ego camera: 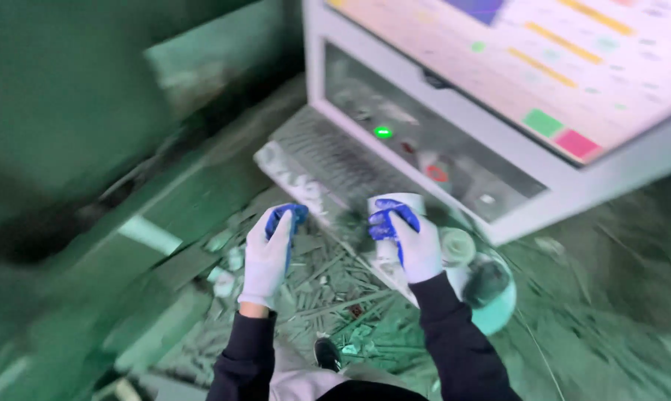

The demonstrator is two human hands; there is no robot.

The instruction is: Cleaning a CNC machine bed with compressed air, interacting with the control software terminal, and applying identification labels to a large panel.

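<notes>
green-tinted workshop floor (pixel 610 297) spreads under everything, strewn with pale scraps and splinters (pixel 328 289) right in front of the person's shoe (pixel 326 353). a white machine console (pixel 573 186) stands at the upper right, with a bright screen (pixel 573 59) tilted on top, a lit green button (pixel 383 132) and a red one (pixel 436 174) on the panel under it, and a keyboard (pixel 328 152) lying on the shelf at the console's lower left corner.

both hands wear white gloves with blue fingertips, dark sleeves behind them. the right hand (pixel 409 241) is wrapped around a white cylinder (pixel 395 208), maybe a cup or a roll, held upright just off the front edge of the keyboard shelf. the left hand (pixel 270 249) is curled shut, fingers folded into the palm; the blur keeps me from telling if anything sits inside it. the two hands are near each other but apart. a round pale green container (pixel 499 304) sits on the floor just beside the right wrist.
</notes>
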